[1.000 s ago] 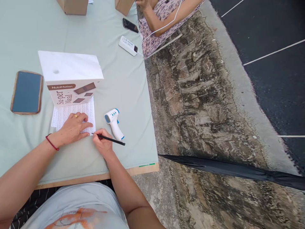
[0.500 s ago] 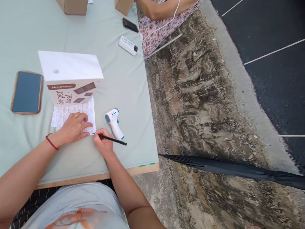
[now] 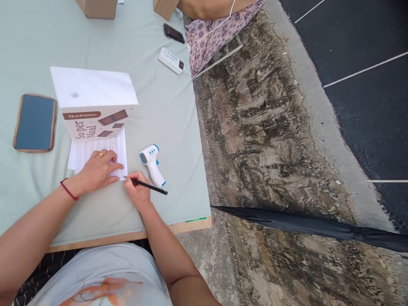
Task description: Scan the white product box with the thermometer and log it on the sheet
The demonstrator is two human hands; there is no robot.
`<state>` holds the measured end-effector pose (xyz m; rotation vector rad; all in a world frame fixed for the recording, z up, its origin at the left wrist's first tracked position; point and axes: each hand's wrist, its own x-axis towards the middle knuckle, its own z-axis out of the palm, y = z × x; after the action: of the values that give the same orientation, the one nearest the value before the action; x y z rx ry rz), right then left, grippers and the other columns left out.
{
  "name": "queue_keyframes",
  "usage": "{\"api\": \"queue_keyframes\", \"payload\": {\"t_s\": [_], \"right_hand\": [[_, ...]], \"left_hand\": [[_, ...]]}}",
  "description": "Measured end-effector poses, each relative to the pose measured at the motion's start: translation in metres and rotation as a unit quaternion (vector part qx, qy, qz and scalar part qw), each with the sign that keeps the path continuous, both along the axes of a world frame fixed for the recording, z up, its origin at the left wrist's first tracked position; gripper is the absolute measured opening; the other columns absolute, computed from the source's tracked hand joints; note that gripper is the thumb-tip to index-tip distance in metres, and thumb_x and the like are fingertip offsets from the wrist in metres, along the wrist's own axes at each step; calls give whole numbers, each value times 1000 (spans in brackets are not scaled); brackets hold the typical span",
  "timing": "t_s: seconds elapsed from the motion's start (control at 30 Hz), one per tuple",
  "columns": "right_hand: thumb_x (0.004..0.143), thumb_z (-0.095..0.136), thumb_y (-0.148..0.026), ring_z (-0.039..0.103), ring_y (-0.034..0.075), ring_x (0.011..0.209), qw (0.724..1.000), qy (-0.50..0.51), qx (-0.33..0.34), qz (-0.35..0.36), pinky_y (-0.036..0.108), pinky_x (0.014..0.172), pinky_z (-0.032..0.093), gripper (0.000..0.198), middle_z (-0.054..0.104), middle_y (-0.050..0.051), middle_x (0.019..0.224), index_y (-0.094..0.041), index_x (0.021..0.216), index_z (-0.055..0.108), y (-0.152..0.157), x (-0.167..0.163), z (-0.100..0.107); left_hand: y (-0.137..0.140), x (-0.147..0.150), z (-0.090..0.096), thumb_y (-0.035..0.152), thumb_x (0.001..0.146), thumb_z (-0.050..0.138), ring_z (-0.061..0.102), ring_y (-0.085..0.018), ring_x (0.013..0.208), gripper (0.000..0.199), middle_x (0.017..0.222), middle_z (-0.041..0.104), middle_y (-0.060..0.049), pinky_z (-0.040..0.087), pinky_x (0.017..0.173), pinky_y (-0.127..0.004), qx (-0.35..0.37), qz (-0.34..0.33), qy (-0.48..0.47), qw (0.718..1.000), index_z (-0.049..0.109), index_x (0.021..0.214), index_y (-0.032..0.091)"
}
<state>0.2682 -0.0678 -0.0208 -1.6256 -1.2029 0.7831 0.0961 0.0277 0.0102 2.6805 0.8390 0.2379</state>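
Note:
My right hand (image 3: 138,187) pinches a black pen (image 3: 149,185), its tip at the lower right corner of a paper sheet (image 3: 110,142) covered in small rows of writing. Lying on that sheet is my left hand (image 3: 101,169), fingers spread, with a gold ring and a red cord bracelet. Behind the hands a white and brown box (image 3: 95,91) printed "Super Meal" stands over the sheet's far part and hides it. A white and blue infrared thermometer (image 3: 153,165) lies just right of my right hand.
On the green cloth (image 3: 165,131) lie a phone (image 3: 35,123) at left, a white device (image 3: 171,60) with a cable and a black device (image 3: 174,33). Cardboard boxes (image 3: 101,8) stand at the far edge. Another person's arm (image 3: 207,9) shows at the top, above the rough ground.
My hands, the pen and the sheet keep almost the same places; the pen's back end shifts very slightly. The other person's arm at the top has moved a little up in the view.

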Motion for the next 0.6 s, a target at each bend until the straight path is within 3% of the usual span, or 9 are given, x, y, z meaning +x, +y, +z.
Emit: {"api": "queue_keyframes", "payload": {"t_s": [0.6], "right_hand": [[72,53,-32,45,11,53,999,21,3,-34,26,53,42,10,52,-5,58,-23,68,52,0,-2,3]], "left_hand": [[1,0,-1,34,89,67,51,-27,91,27,109,56,-14,39,79,-42,0,2,1,1000,72,114,23]]}}
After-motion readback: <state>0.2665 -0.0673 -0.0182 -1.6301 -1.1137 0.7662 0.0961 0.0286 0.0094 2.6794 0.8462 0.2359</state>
